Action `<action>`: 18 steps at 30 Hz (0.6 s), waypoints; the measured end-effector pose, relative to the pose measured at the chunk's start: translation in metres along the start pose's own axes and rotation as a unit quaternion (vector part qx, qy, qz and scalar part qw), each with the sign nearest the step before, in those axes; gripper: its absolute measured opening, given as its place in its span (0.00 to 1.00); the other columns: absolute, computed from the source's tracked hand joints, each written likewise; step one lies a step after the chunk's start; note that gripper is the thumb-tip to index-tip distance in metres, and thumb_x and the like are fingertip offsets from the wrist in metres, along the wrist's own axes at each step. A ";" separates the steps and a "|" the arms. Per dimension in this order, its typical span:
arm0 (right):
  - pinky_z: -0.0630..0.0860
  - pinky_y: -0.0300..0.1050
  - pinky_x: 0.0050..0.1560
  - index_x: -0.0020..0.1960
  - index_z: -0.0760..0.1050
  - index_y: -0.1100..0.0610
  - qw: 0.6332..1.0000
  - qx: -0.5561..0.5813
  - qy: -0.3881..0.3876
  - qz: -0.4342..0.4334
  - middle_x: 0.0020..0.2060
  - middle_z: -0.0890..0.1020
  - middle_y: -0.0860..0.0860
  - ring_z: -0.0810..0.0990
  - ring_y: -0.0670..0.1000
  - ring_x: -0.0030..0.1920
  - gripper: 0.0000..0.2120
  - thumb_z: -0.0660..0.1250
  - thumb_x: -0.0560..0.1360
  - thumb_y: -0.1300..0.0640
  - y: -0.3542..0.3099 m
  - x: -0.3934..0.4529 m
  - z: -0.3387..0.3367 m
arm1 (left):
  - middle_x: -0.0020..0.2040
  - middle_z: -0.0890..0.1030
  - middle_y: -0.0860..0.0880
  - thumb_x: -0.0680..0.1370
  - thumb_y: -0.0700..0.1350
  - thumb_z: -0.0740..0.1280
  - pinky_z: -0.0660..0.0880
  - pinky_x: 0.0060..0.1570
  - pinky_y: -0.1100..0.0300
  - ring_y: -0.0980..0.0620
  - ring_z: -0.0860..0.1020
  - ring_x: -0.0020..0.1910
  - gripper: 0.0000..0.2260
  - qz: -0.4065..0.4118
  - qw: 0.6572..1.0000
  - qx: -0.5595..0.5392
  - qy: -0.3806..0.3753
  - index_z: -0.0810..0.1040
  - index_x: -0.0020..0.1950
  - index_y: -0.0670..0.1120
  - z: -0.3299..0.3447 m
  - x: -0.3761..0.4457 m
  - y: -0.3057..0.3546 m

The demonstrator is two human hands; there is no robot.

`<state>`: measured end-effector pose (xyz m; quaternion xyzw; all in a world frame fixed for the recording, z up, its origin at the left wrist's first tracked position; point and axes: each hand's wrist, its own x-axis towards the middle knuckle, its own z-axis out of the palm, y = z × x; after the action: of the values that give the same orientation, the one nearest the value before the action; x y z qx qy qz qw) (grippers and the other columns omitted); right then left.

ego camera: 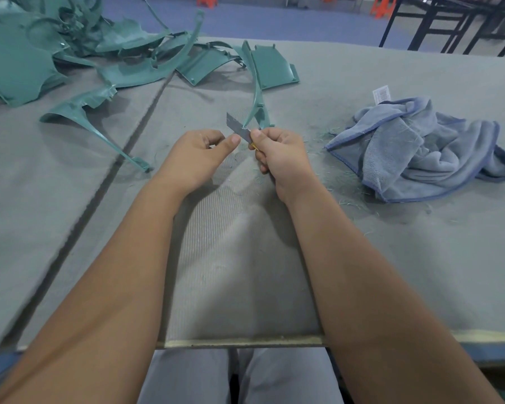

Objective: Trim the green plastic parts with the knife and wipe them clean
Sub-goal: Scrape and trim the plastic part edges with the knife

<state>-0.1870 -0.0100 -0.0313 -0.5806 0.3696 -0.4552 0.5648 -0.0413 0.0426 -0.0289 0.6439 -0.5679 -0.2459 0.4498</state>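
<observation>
My right hand [277, 154] grips a utility knife [239, 127] by its yellow handle, with the grey blade pointing up and to the left. My left hand [197, 156] has its fingers curled and its thumb tip pressed against the base of the blade. The blade meets the near end of a long curved green plastic strip [256, 91] that runs away from my hands across the table. A crumpled blue cloth [414, 147] lies to the right, apart from both hands.
A heap of green plastic parts [41, 45] covers the far left of the grey felt table [362, 258]. A flat green panel [271, 68] and a curved green piece [79, 112] lie nearer. Green shavings [330, 132] litter the felt. Black table frames [449, 21] stand beyond.
</observation>
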 end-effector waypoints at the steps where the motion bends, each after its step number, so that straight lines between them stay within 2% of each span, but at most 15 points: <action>1: 0.61 0.39 0.30 0.33 0.74 0.57 1.000 -0.001 0.001 0.000 0.19 0.66 0.43 0.62 0.44 0.25 0.16 0.63 0.79 0.61 0.000 0.000 -0.001 | 0.32 0.61 0.47 0.80 0.55 0.65 0.55 0.30 0.56 0.55 0.58 0.28 0.21 0.003 1.000 0.000 -0.006 0.67 0.35 0.42 0.000 0.000 0.000; 4: 0.61 0.38 0.29 0.33 0.74 0.56 1.000 -0.003 0.004 -0.002 0.20 0.66 0.43 0.62 0.44 0.25 0.16 0.63 0.79 0.61 0.000 0.000 0.000 | 0.30 0.60 0.50 0.80 0.55 0.65 0.55 0.28 0.59 0.56 0.58 0.26 0.21 0.008 1.000 0.008 -0.018 0.63 0.32 0.48 -0.001 0.000 0.000; 7: 0.62 0.38 0.30 0.32 0.73 0.56 1.000 0.002 0.007 -0.008 0.20 0.66 0.42 0.62 0.44 0.25 0.17 0.63 0.79 0.62 0.000 0.000 0.001 | 0.27 0.60 0.54 0.80 0.54 0.65 0.55 0.24 0.64 0.58 0.57 0.24 0.22 0.009 1.000 0.014 -0.016 0.62 0.31 0.49 -0.002 0.001 0.000; 14: 0.61 0.39 0.30 0.35 0.75 0.58 1.000 0.013 0.023 -0.006 0.22 0.65 0.47 0.61 0.45 0.26 0.14 0.63 0.79 0.61 0.002 0.004 0.002 | 0.28 0.60 0.53 0.80 0.54 0.64 0.55 0.24 0.64 0.58 0.57 0.24 0.21 0.010 1.000 0.017 -0.011 0.62 0.31 0.49 0.000 -0.001 0.002; 16: 0.60 0.39 0.28 0.35 0.74 0.58 0.997 0.049 0.063 0.018 0.21 0.65 0.45 0.61 0.44 0.23 0.14 0.64 0.79 0.60 0.001 0.008 0.001 | 0.26 0.61 0.54 0.80 0.55 0.65 0.55 0.23 0.66 0.58 0.59 0.23 0.21 0.014 0.999 0.031 -0.018 0.65 0.32 0.47 -0.002 -0.004 0.000; 18: 0.59 0.38 0.25 0.35 0.71 0.57 0.982 0.146 0.105 0.055 0.19 0.65 0.44 0.60 0.43 0.20 0.14 0.62 0.80 0.60 -0.001 0.015 -0.006 | 0.24 0.63 0.56 0.79 0.56 0.65 0.56 0.23 0.67 0.59 0.59 0.23 0.20 0.024 0.997 0.060 -0.039 0.70 0.34 0.43 -0.007 -0.009 -0.002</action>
<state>-0.1881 -0.0254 -0.0288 -0.4196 0.3879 -0.5311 0.6256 -0.0366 0.0528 -0.0295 0.6459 -0.6137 -0.2259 0.3939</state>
